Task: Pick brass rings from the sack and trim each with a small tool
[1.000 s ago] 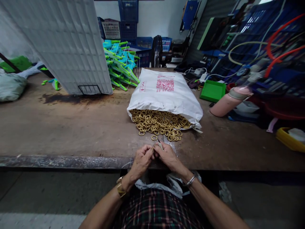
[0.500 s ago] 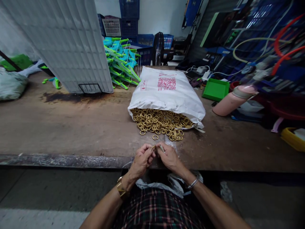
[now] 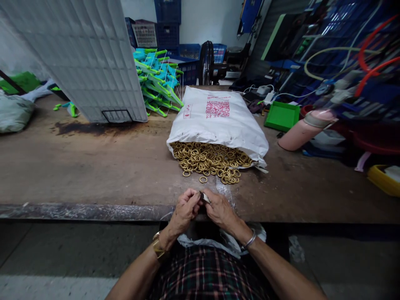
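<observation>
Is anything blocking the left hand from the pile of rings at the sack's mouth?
Nothing visible blocks the left hand: tabletop lies between it and the pile of rings. One loose ring lies just in front.

1. A wide, shiny gold-coloured band [image 3: 158,246] circles the left wrist; whether it is a watch or a bracelet cannot be told.
2. A narrower, smooth silver-coloured bangle [image 3: 249,241] circles the right wrist.
3. The left hand [image 3: 185,209] and right hand [image 3: 221,211] are bare, as are both forearms [image 3: 276,264].
4. Dark plaid clothing [image 3: 203,275] covers the lap or torso, its black ground crossed by thin reddish, greenish and pale lines.
</observation>
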A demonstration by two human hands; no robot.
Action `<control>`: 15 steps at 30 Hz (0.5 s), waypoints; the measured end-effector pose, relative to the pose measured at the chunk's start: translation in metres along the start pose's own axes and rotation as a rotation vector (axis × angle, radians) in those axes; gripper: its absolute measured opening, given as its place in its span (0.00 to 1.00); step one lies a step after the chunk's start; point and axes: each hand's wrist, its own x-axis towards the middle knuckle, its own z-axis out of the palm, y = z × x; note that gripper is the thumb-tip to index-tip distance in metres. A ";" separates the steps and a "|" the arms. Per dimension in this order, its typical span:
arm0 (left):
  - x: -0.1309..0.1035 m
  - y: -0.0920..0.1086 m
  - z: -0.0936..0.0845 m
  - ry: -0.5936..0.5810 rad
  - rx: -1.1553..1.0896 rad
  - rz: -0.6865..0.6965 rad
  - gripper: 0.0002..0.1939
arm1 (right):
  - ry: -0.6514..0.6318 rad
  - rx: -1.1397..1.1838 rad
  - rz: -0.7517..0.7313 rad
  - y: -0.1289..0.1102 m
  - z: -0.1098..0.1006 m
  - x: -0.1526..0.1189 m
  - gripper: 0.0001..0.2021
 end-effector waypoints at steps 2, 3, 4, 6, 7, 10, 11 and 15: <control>0.000 0.000 0.000 -0.011 0.018 0.006 0.17 | -0.014 -0.004 0.005 0.000 0.000 0.000 0.11; -0.001 0.000 0.000 -0.019 0.025 0.008 0.17 | -0.024 -0.004 0.001 0.001 0.000 0.000 0.11; -0.001 0.001 -0.001 -0.026 0.032 0.011 0.17 | -0.032 -0.004 -0.005 0.001 -0.001 0.000 0.10; -0.002 0.001 -0.002 -0.040 0.058 0.021 0.16 | -0.050 -0.007 -0.015 0.001 -0.003 0.000 0.10; -0.002 0.002 -0.002 -0.046 0.075 0.031 0.16 | -0.062 -0.008 -0.021 0.000 -0.004 0.001 0.10; -0.003 0.002 -0.005 -0.057 0.112 0.066 0.17 | -0.114 -0.022 -0.043 -0.001 -0.008 0.001 0.11; -0.004 0.002 -0.006 -0.058 0.111 0.071 0.17 | -0.131 -0.043 -0.046 -0.002 -0.009 0.002 0.11; -0.013 0.003 -0.003 -0.077 0.081 0.068 0.17 | -0.129 -0.220 0.001 0.002 -0.010 0.009 0.11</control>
